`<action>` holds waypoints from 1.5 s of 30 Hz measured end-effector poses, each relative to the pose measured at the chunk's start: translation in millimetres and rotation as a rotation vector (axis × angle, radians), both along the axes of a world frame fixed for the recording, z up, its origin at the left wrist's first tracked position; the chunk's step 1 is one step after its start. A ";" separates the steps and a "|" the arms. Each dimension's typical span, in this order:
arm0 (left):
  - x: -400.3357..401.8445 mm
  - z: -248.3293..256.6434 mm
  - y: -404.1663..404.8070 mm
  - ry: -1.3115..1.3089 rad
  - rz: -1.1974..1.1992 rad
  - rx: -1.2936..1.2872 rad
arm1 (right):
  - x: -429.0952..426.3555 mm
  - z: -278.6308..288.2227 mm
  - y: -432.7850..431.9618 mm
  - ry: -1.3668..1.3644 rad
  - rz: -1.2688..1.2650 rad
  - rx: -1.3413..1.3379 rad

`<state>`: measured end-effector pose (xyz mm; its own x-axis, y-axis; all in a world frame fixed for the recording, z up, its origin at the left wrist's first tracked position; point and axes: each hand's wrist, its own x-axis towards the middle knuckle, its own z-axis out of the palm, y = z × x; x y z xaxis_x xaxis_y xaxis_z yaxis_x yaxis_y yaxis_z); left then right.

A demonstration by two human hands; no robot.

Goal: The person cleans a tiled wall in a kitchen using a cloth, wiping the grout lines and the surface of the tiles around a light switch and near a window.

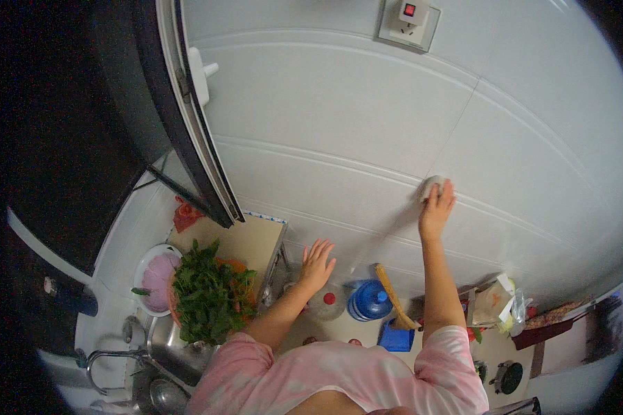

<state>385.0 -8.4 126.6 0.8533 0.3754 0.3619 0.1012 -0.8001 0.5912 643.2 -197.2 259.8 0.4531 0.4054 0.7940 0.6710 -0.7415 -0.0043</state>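
Observation:
My right hand presses a pale, bunched cloth against the white tiled wall, close to a raised horizontal moulding and a vertical tile joint. The palm and thumb side hide part of the cloth. Lower and to the left, my left hand is held out with fingers apart and nothing in it. It is in front of the same wall, beside the end of the counter; whether it touches the wall I cannot tell.
Leafy greens fill an orange basket on the counter, beside a steel sink. A blue water jug, a broom and a blue dustpan stand on the floor. A window frame juts out left; a socket is above.

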 end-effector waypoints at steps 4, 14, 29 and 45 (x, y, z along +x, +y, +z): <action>-0.3 2.5 0.0 0.014 -0.015 0.002 | 6.1 17.5 20.6 -0.033 -0.067 0.232; -39.2 -9.7 21.1 0.073 -0.057 -0.058 | -64.2 6.3 179.8 -0.001 0.208 0.026; -96.2 -41.0 49.0 0.091 0.127 -0.178 | -107.2 -21.0 323.1 -0.157 0.631 -0.739; -62.2 -81.8 14.9 0.106 -0.064 -0.110 | -21.8 -105.7 84.3 0.028 0.401 -1.012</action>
